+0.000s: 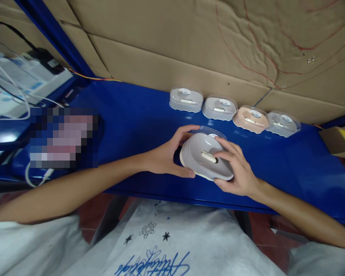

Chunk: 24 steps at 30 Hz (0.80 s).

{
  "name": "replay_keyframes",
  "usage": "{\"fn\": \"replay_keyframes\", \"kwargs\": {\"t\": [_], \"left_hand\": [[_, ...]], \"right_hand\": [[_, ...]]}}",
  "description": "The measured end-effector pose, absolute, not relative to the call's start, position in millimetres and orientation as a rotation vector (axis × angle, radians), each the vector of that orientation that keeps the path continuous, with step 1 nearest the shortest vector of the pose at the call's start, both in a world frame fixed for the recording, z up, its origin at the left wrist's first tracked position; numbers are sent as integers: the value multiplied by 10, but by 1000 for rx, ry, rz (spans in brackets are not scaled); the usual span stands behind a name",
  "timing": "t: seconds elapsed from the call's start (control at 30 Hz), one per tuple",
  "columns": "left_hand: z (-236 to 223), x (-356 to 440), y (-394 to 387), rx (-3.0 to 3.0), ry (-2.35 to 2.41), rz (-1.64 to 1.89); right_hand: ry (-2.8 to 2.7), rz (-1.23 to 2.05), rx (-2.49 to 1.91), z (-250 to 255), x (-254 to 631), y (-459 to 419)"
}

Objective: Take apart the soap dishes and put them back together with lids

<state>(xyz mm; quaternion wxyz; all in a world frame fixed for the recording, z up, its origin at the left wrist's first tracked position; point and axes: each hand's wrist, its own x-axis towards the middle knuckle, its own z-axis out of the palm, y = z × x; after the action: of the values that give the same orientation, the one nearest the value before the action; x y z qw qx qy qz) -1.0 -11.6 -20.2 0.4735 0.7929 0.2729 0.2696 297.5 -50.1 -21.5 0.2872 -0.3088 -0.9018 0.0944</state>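
Note:
A grey oval soap box [201, 144] without a cover is held over the blue table, tilted to show its hollow inside. My left hand [166, 155] grips its left end, thumb along the near side and fingers behind. My right hand [238, 170] is closed around the right end, thumb below and one finger reaching in. That finger touches a small white bar [208, 156] beside a dark hole in the box's floor. Just behind the box a clear lid [204, 131] with a round sticker shows, partly hidden by the box and my fingers.
Several lidded soap boxes, among them a grey one [186, 100] and a peach one [250, 119], line the back of the blue table [132, 115] against a cardboard wall [161, 42]. At left lie a blurred-out device [66, 138] and cables. A cardboard box [336, 142] stands at right.

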Motion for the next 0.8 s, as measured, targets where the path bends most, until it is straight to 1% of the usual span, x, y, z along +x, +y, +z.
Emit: {"fn": "replay_keyframes", "kwargs": {"t": [0.1, 0.23, 0.47, 0.53, 0.63, 0.8], "left_hand": [[-189, 10, -131, 1825, 586, 714], [-209, 46, -130, 1854, 611, 750], [-236, -20, -50, 1902, 631, 671], [-196, -76, -48, 2008, 659, 599], [-109, -158, -74, 2219, 611, 375], [-2, -218, -201, 2405, 531, 185]], "right_hand": [[-2390, 209, -829, -109, 2996, -503], [-2378, 194, -821, -71, 3018, -493], [-2401, 224, -801, -129, 3012, -439], [-2350, 191, -802, -82, 3056, -401], [-2268, 139, -888, -2, 3159, -337], [-2390, 253, -947, -41, 3228, -276]]}}
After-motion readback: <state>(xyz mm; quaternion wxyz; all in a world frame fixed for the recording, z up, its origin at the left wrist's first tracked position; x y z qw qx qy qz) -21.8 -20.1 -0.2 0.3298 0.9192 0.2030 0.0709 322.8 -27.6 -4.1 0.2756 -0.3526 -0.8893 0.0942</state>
